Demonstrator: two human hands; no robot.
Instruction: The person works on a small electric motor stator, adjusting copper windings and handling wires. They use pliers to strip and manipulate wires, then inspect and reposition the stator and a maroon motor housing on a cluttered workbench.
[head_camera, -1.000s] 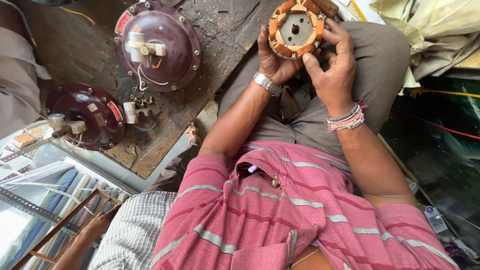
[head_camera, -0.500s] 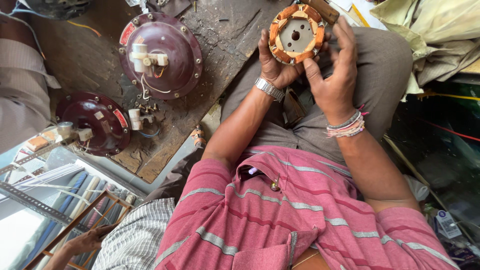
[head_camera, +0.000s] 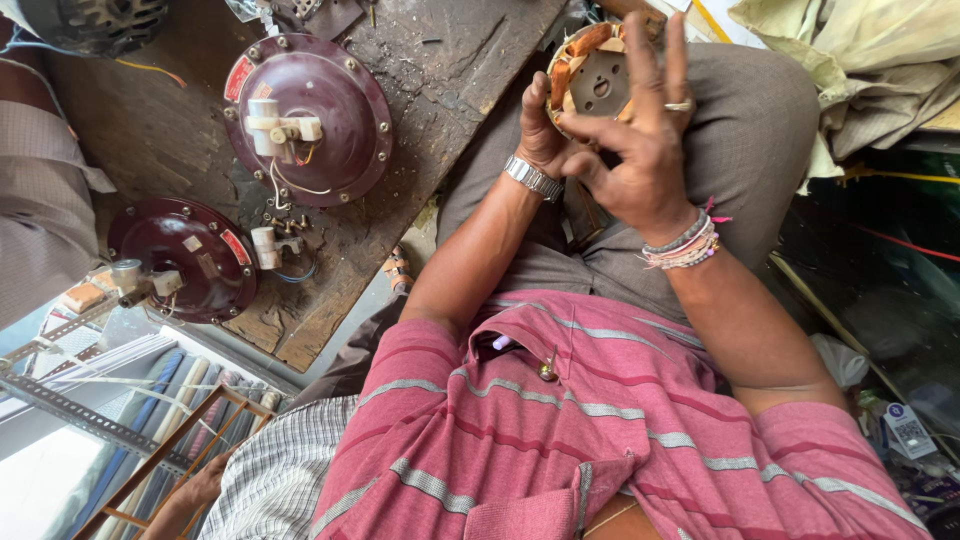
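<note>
Copper-orange windings ring the round motor part (head_camera: 590, 75) that sits over the person's grey-trousered lap, near the top of the view. The left hand (head_camera: 545, 125) cups it from below and from the side, thumb up along its left rim and palm closed around its edge, so this hand grips the part. A metal watch (head_camera: 533, 178) circles that wrist. The right hand (head_camera: 640, 150) lies across the part's right side with fingers spread and stretched upward over the windings, a ring on one finger; it seems to rest on the face rather than clamp it, though the fingertips run close to the frame edge and their contact is hard to judge. Beaded bracelets (head_camera: 685, 245) sit on the right wrist.

To the left is a worn wooden bench (head_camera: 450, 60). On it lie two dark red domed covers: the larger cover (head_camera: 310, 115) carrying a white connector with thin wires, the smaller cover (head_camera: 185, 255) nearer the bench's edge. Both are well apart from the hands. The person wears a pink striped shirt (head_camera: 560, 430).
</note>
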